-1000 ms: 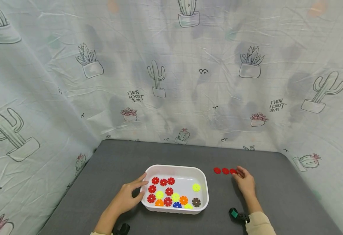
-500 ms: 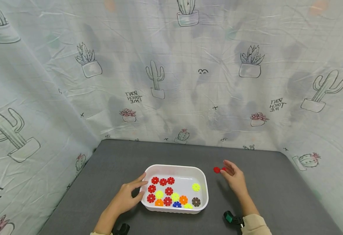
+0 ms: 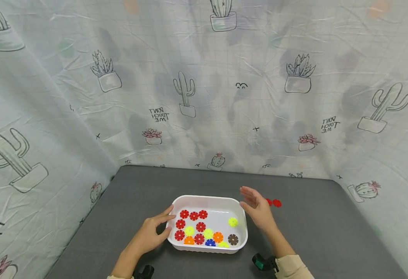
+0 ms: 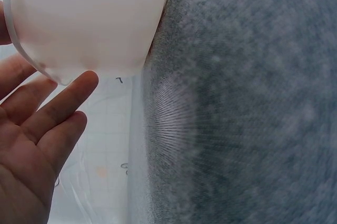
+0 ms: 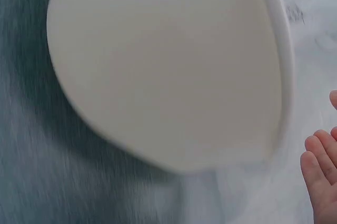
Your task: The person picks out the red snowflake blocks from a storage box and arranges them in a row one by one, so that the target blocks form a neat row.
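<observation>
A white plastic tray [image 3: 241, 244] holds several flat, notched plastic discs, among them a red disc [image 3: 201, 226], an orange disc [image 3: 218, 237] and a brown disc [image 3: 233, 239]. My left hand [image 3: 152, 233] touches the tray's left side, its fairly straight fingers at the rim; the left wrist view shows fingertips against the wall. Just off the tray's right rim is my right hand [image 3: 259, 211], fingers extended, with nothing seen in it. Behind it, two red discs [image 3: 277, 203] show on the table, one partly covered; another spot there is hidden by the hand.
The grey table [image 3: 148, 186] carries the tray. A patterned cloth [image 3: 204, 135] hangs upright at the back and both sides. Black wrist devices [image 3: 265, 263] are strapped to both forearms.
My right hand has moved left from the right end of the red disc row to the tray's right rim, uncovering the rightmost discs. The left hand and tray stay put.
</observation>
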`<state>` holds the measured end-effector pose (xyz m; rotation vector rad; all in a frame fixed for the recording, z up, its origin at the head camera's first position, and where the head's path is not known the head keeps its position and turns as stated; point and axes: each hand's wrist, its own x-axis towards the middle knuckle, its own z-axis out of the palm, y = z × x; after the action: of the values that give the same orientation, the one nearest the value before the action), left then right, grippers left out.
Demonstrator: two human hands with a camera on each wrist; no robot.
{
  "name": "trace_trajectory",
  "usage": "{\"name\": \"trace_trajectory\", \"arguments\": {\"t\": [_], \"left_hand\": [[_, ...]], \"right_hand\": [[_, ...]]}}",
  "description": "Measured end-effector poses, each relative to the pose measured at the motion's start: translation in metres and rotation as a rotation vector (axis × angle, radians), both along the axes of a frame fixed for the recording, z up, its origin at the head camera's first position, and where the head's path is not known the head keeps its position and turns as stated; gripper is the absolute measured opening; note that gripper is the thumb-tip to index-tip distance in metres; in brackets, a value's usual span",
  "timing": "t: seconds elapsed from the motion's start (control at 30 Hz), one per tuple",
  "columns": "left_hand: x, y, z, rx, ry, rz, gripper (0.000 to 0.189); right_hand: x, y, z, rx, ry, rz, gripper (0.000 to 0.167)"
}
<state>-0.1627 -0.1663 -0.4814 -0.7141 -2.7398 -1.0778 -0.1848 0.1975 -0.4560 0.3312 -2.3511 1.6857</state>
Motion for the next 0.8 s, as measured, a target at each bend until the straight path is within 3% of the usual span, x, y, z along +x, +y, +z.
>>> {"name": "trace_trajectory", "arguments": {"t": [0.23,0.8], "left_hand": [[0.000,0.000,0.001,-0.005,-0.004,-0.002,0.037],[-0.001,-0.002,-0.002,-0.002,-0.004,-0.003,0.037]], "right_hand": [[0.005,-0.030,0.002,0.025,-0.022,0.125,0.046],[0.001,-0.086,-0.008,0.114,-0.150,0.370,0.046]]}}
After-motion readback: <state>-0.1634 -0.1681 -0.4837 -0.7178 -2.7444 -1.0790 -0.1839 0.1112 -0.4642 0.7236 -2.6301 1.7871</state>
